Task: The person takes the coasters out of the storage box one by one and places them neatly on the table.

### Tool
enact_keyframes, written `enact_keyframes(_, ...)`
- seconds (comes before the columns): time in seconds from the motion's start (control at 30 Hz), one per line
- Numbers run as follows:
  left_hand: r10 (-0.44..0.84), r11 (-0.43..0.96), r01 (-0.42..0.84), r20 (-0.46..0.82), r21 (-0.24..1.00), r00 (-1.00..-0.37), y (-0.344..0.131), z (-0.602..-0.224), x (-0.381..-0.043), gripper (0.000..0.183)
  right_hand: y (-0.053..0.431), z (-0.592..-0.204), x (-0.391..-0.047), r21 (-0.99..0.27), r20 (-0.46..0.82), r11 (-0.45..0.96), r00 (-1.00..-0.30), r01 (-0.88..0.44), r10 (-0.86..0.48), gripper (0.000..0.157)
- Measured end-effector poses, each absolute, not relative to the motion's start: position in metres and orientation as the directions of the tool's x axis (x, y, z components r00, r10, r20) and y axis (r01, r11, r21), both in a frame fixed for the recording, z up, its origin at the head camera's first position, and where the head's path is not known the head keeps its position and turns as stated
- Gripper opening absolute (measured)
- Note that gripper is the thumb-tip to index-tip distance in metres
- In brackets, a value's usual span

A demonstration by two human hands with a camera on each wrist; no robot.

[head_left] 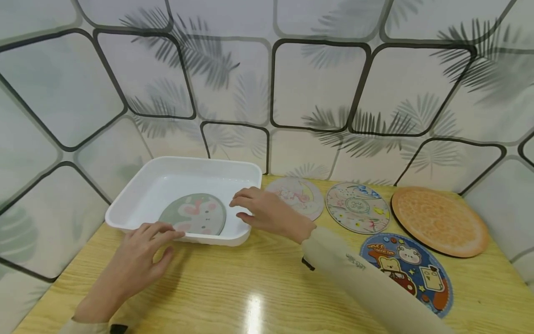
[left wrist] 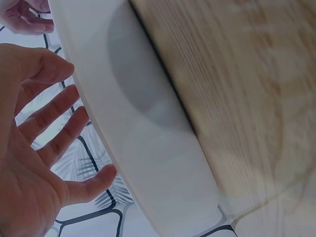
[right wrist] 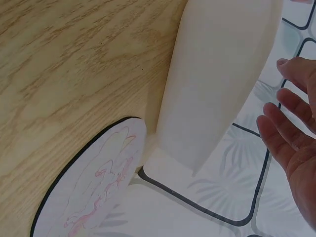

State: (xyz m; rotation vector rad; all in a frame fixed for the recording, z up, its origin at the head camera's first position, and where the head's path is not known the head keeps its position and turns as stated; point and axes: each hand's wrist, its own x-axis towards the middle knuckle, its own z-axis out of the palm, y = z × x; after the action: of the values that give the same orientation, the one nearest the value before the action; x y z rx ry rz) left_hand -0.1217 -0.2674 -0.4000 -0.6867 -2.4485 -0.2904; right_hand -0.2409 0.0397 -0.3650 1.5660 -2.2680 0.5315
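Observation:
A white plastic basin [head_left: 137, 199] stands on the wooden table against the wall. Inside it lies a round grey-green mat [head_left: 183, 213] with a pink and white bunny face. My left hand [head_left: 139, 260] is at the basin's front rim, fingers spread and bent a little, holding nothing; in the left wrist view its fingertips [left wrist: 81, 113] are right by the rim. Over the basin's right side hovers my right hand [head_left: 267, 208], fingers loosely bent and nothing in them. The right wrist view shows that hand [right wrist: 296, 128] beside the basin's outer wall [right wrist: 212, 74].
Right of the basin lie a pale pink round mat [head_left: 306, 197], a floral round mat [head_left: 352, 218], an orange-brown round mat [head_left: 438, 220] and a blue cartoon-bear mat [head_left: 435, 297]. Patterned wall covering [head_left: 317, 83] encloses the table [head_left: 250, 273] at the back and sides.

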Motion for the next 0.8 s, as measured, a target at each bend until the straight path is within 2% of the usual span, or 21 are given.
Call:
enact_keyframes(0.27, 0.406, 0.848, 0.526, 0.572, 0.054, -0.713, -0.268, -0.399, -0.121, 0.04, 0.019, -0.365, -0.243, -0.235, 0.271, 0.396, -0.451, -0.888, -0.851, 0.024)
enact_keyframes(0.53, 0.407, 0.845, 0.531, 0.576, 0.056, -0.709, -0.266, -0.398, -0.123, 0.041, -0.004, -0.368, -0.248, -0.269, 0.048, 0.524, -0.555, -0.808, -0.831, 0.03)
enact_keyframes(0.67, 0.404, 0.847, 0.527, 0.57, 0.061, -0.715, -0.266, -0.399, -0.123, 0.04, -0.014, -0.37, -0.251, -0.27, -0.04, 0.566, -0.578, -0.779, -0.815, 0.032)
enact_keyframes(0.8, 0.398, 0.848, 0.525, 0.576, 0.064, -0.714, -0.267, -0.399, -0.123, 0.04, -0.023, -0.372, -0.254, -0.271, -0.075, 0.574, -0.578, -0.772, -0.813, 0.032)
